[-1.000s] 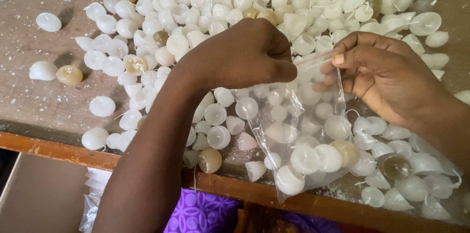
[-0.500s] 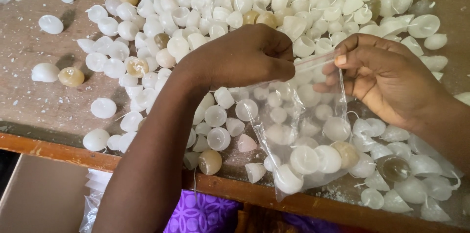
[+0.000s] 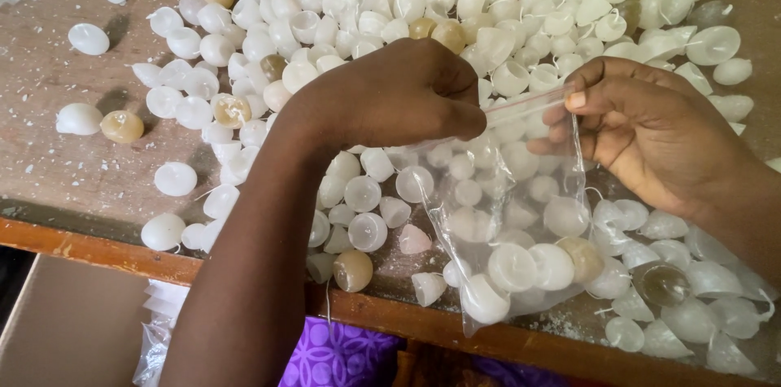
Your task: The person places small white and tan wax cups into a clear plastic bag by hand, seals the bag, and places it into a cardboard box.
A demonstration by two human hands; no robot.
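- Far left, a cardboard box (image 3: 57, 322) is sitting below the table edge, with some crumpled clear plastic (image 3: 159, 330) poking out right beside it.
- On the wooden table (image 3: 49, 167) a few loose white wax pieces (image 3: 175, 179) are lying apart from the rest, plus one yellowish one (image 3: 122, 126) next to a white one.
- The big pile of white pieces (image 3: 325, 4) is spreading across the whole top of the table, a couple of tan ones mixed in.
- The left hand (image 3: 390, 94) is reaching in over the pile, fingers closed and pinching the left end of the bag's top strip. Its forearm is covering a good chunk of the pile underneath.
- The clear zip bag (image 3: 512, 224) is hanging between both hands, its bottom reaching the table's front edge, already holding a bunch of white pieces and one tan one.
- The right hand (image 3: 651, 135) is gripping the right end of the strip, thumb on top, fingers curled behind the plastic.
- More pieces are lying under and past the right wrist.
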